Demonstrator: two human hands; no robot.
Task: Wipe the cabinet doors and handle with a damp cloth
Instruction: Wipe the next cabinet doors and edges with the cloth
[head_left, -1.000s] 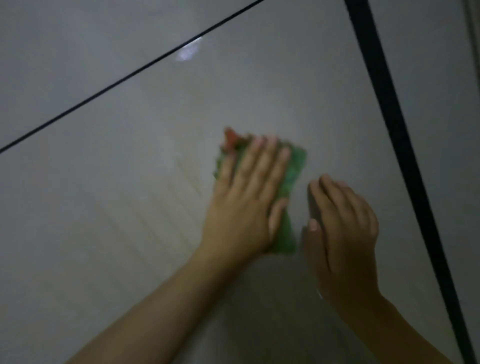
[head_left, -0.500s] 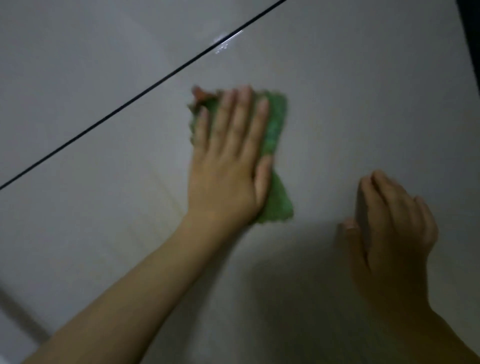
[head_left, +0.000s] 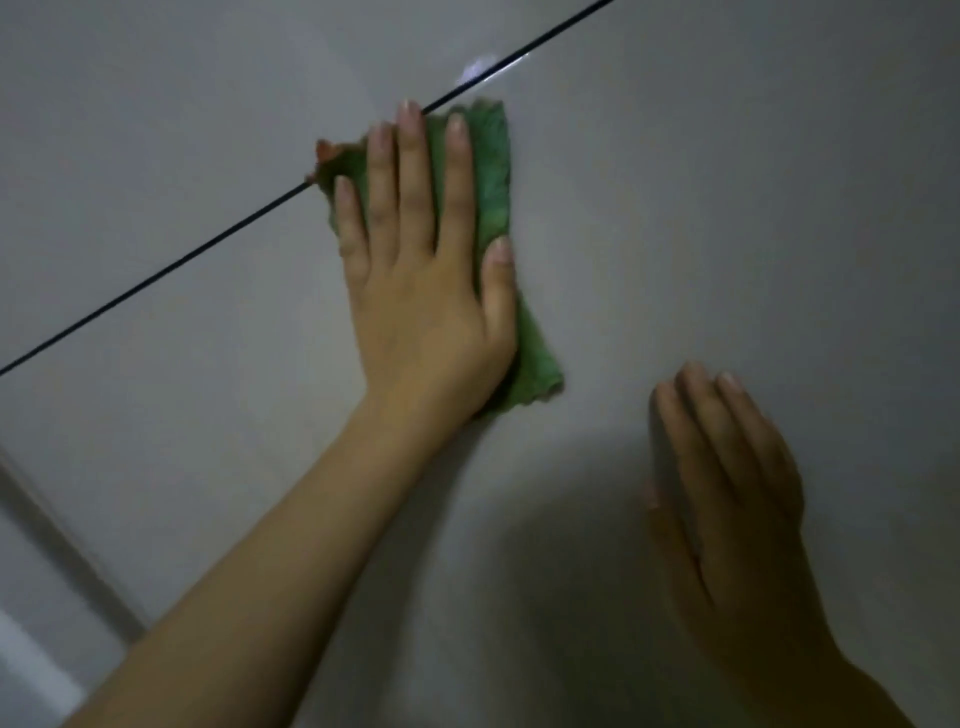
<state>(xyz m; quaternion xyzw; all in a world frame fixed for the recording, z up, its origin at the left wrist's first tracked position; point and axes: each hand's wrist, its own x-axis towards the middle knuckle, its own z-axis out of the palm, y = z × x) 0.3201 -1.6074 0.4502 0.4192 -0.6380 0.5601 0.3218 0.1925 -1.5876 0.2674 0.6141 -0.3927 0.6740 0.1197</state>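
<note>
A green cloth (head_left: 493, 171) with a reddish corner lies flat against the pale grey cabinet door (head_left: 727, 208). My left hand (head_left: 421, 280) presses it to the door with straight, spread fingers, and its fingertips reach the thin dark gap (head_left: 156, 275) between two doors. My right hand (head_left: 727, 499) rests flat on the same door, lower right of the cloth, fingers straight and together, holding nothing. No handle is in view.
A second grey door (head_left: 208, 104) lies above the dark gap. A pale frame or edge strip (head_left: 47, 561) runs diagonally at the lower left. A small light glare (head_left: 475, 73) sits on the gap near the cloth.
My left hand has slid the cloth up the door to the dark gap. My right hand's fingers have straightened onto the door. The black vertical strip at right has left the view.
</note>
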